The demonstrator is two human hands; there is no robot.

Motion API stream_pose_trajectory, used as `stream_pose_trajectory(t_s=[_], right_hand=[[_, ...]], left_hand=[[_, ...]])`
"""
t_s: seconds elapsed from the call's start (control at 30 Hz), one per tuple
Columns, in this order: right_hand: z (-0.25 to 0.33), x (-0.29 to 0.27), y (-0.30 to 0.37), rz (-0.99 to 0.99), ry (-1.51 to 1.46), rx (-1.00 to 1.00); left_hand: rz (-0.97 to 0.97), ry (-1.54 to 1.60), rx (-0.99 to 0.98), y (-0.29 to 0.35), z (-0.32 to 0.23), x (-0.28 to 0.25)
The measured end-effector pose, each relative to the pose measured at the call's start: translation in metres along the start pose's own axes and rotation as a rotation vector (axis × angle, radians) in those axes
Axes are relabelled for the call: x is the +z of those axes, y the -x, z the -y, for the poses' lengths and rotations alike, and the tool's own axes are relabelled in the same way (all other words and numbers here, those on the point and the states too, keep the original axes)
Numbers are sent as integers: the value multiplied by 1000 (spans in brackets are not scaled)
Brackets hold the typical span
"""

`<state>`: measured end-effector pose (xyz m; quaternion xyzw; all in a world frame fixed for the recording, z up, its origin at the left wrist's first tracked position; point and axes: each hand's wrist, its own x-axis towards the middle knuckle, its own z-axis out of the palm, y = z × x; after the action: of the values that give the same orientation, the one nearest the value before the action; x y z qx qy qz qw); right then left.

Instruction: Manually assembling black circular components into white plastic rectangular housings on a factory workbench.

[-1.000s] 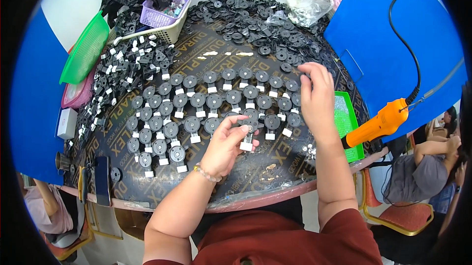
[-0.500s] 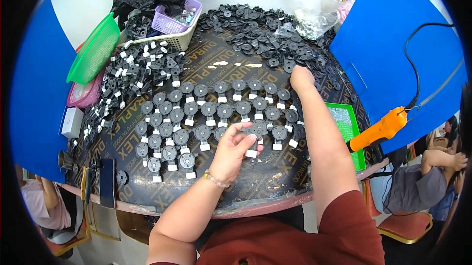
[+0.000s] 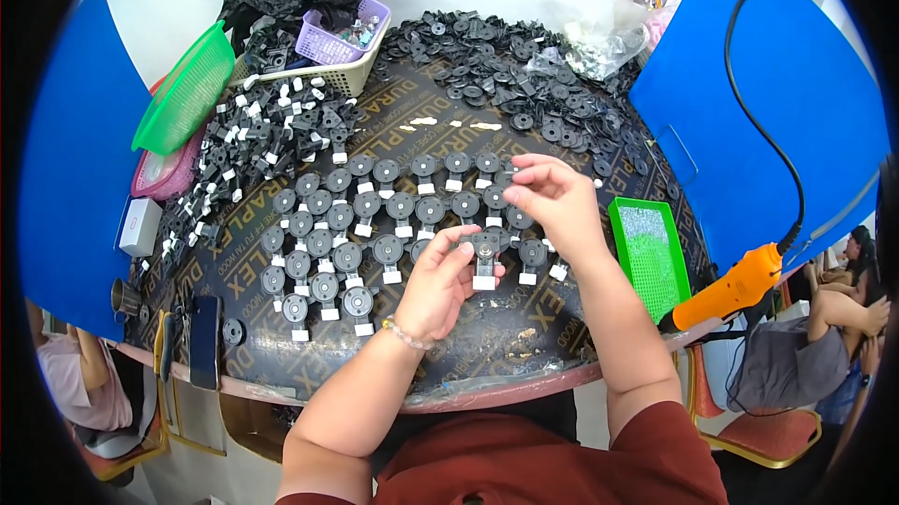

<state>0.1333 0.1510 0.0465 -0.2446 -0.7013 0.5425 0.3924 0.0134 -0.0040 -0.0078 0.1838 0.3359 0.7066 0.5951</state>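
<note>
Round dark table (image 3: pixel 487 346) with pale letters on top, set against a white wall, with big blue boards left and right. Rows of small grey round parts with white ends (image 3: pixel 375 215) lined up across the middle. Left hand (image 3: pixel 438 282) curled, fingertips pinching one grey round part (image 3: pixel 484 257) at the end of the front row. Right hand (image 3: pixel 552 200) half open just above the rows, fingers bent, thumb and first finger close together; can't tell if anything sits between them. Heap of loose black pieces (image 3: pixel 524 83) at the back. Green basket (image 3: pixel 183 93) and purple basket (image 3: pixel 342 32) far left. Green tray (image 3: pixel 649 257) and orange power tool (image 3: pixel 730 289) at the right edge. Black phone (image 3: pixel 204 341) near the front left rim.
</note>
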Motion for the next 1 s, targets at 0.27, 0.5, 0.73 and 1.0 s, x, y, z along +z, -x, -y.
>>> stream_pose_trajectory(t_s=[0.27, 0.5, 0.73, 1.0], right_hand=[[-3, 5, 49, 121, -17, -171], [-7, 9, 54, 262, 171, -232], [0, 9, 54, 251, 311, -325], [1, 9, 55, 285, 369, -357]], left_hand=[[29, -26, 17, -1, 0, 1], [28, 2, 116, -4, 6, -6], [30, 36, 103, -2, 6, -5], [53, 13, 115, -1, 5, -8]])
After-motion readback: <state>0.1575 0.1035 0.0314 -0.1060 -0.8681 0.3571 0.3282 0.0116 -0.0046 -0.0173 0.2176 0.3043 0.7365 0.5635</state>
